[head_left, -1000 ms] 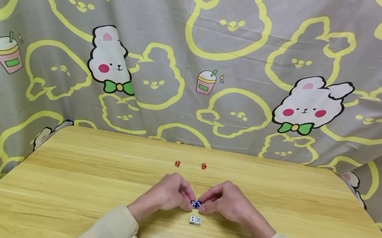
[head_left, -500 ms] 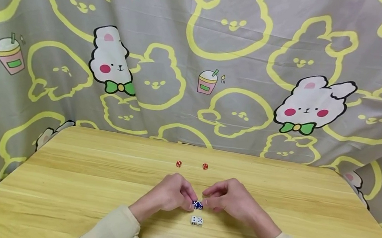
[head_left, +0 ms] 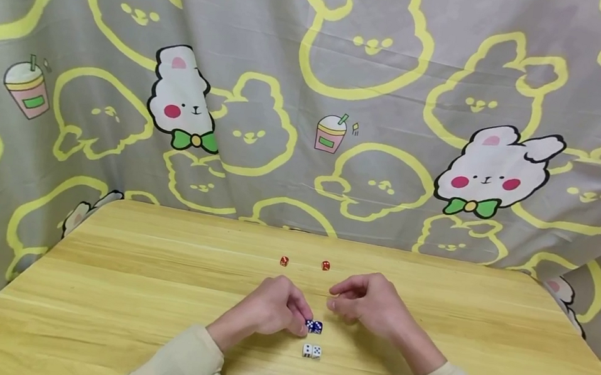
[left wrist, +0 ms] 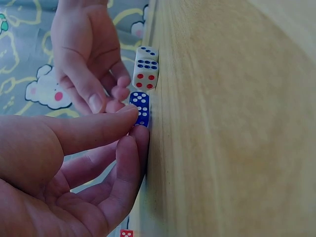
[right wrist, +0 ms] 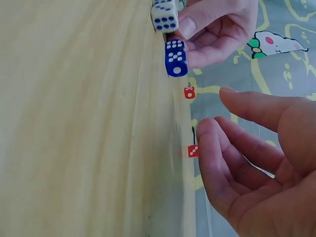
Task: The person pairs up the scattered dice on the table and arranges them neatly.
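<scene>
Two blue dice with white pips sit side by side on the table, in the middle of the head view: a left blue die (head_left: 309, 326) and a right blue die (head_left: 319, 327). My left hand (head_left: 274, 308) pinches the left one between thumb and fingertips, hiding part of it. Off to the right, my right hand (head_left: 370, 304) holds nothing; its thumb and fingers (right wrist: 210, 148) are parted in the right wrist view. Nearer to me, two white dice (head_left: 317, 352) stand next to each other in line with the blue pair.
Farther back on the wooden table (head_left: 154, 257) lie a left red die (head_left: 284, 261) and a right red die (head_left: 325, 265), spaced apart. A grey curtain (head_left: 274, 38) with yellow cartoon outlines hangs behind the table's far edge.
My right hand has let go of the right blue die and drawn back up and to the right. The left hand stays at the left blue die.
</scene>
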